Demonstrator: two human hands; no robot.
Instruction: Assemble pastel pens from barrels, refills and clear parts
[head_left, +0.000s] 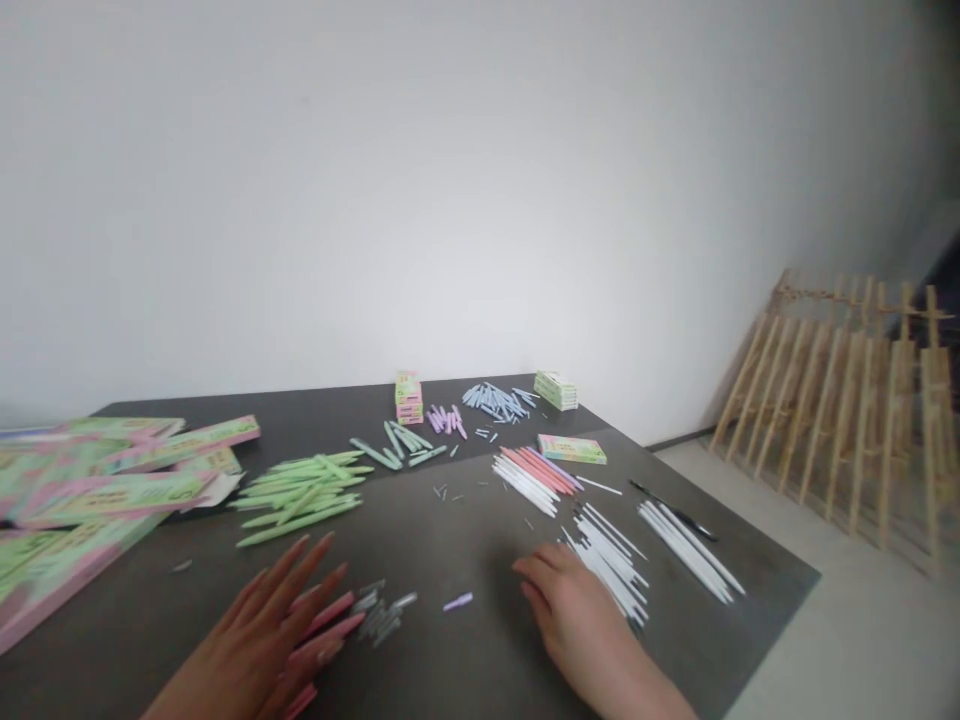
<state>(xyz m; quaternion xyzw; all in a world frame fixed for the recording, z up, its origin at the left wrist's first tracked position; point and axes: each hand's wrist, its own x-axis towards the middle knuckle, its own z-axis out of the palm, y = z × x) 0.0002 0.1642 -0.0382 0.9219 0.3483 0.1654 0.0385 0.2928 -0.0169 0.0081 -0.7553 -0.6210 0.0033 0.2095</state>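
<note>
My left hand (281,630) lies flat on the dark table (420,660), its fingers stretched out toward a small heap of grey pen parts (382,612). My right hand (574,610) rests palm down beside a pile of white pen tubes (611,560), fingers loosely apart and touching the table near the tubes. Between the hands lies one lilac cap (457,602). Neither hand holds anything that I can see.
Green pen barrels (300,490) lie at the left centre. Pink and green cartons (90,500) are stacked at the far left. Pink and white tubes (536,470), lilac and blue parts and small boxes (409,398) sit farther back. Wooden easels (840,400) lean against the right wall.
</note>
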